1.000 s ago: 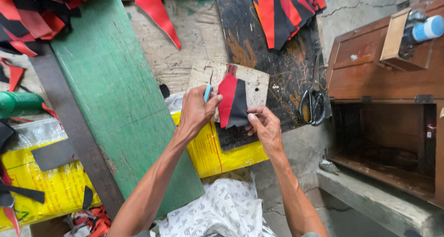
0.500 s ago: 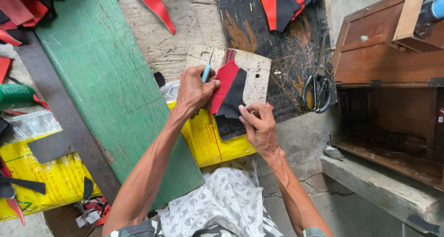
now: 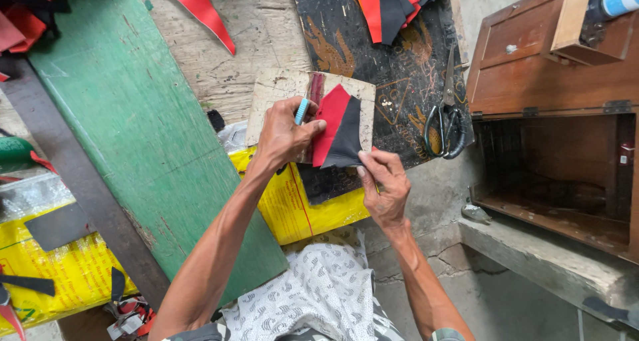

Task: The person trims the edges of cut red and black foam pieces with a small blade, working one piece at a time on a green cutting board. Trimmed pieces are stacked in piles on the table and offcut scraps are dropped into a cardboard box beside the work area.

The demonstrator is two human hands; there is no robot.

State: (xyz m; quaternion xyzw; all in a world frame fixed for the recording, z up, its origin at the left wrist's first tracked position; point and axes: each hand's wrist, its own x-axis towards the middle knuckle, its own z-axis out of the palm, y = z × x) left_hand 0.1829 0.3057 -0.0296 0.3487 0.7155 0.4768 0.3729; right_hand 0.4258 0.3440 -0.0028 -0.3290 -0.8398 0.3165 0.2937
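A red piece [image 3: 331, 118] and a black piece [image 3: 347, 138] of cut material lie joined on a small pale wooden board [image 3: 279, 91]. My left hand [image 3: 283, 131] presses on the red piece's left edge and grips a light blue handled tool [image 3: 301, 110]. My right hand [image 3: 384, 184] pinches the lower edge of the black piece with thumb and forefinger.
Black scissors [image 3: 447, 118] lie on a dark scratched board [image 3: 406, 74] to the right. More red and black cut pieces [image 3: 389, 1] are piled at the top. A green plank [image 3: 143, 134] runs on the left, a yellow bag [image 3: 299, 204] under the board, a brown wooden cabinet [image 3: 532, 81] at right.
The red and black pieces have shifted slightly on the board as both hands adjusted. My right hand moved from beside the pieces to pinching the black piece's lower edge.
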